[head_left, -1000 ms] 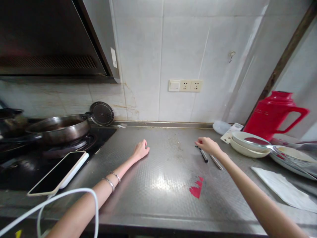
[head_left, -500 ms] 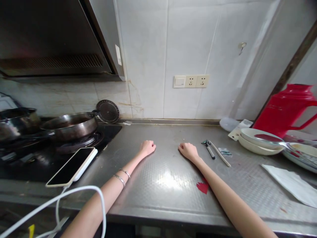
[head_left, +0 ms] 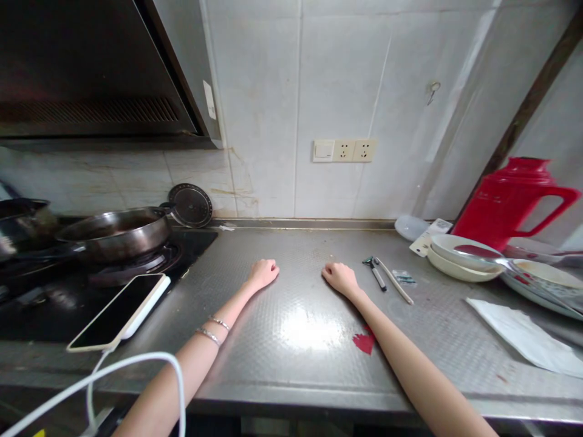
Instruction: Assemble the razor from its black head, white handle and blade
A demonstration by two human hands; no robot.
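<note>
Both my hands rest on a steel counter (head_left: 300, 358). My left hand (head_left: 263, 273) lies in a loose fist near the middle, two thin bracelets on its forearm. My right hand (head_left: 339, 277) is also curled into a fist, a hand's width to the right of it. Nothing shows inside either fist. Just right of my right hand lie a dark razor (head_left: 376, 271), a thin pale stick (head_left: 394, 281) and a small foil packet (head_left: 403, 278), none of them touched.
A phone (head_left: 119, 312) on a white cable lies at the stove's edge. A steel pan (head_left: 113, 233) sits on the burner. Stacked white bowls (head_left: 462, 266), a plate, a red thermos jug (head_left: 512, 203) and a paper sheet (head_left: 523, 337) fill the right side. A red scrap (head_left: 363, 342) lies near my right forearm.
My right hand has left the razor and stick and moved left to the counter's middle, closing into a fist beside my left hand. The left hand has stayed put.
</note>
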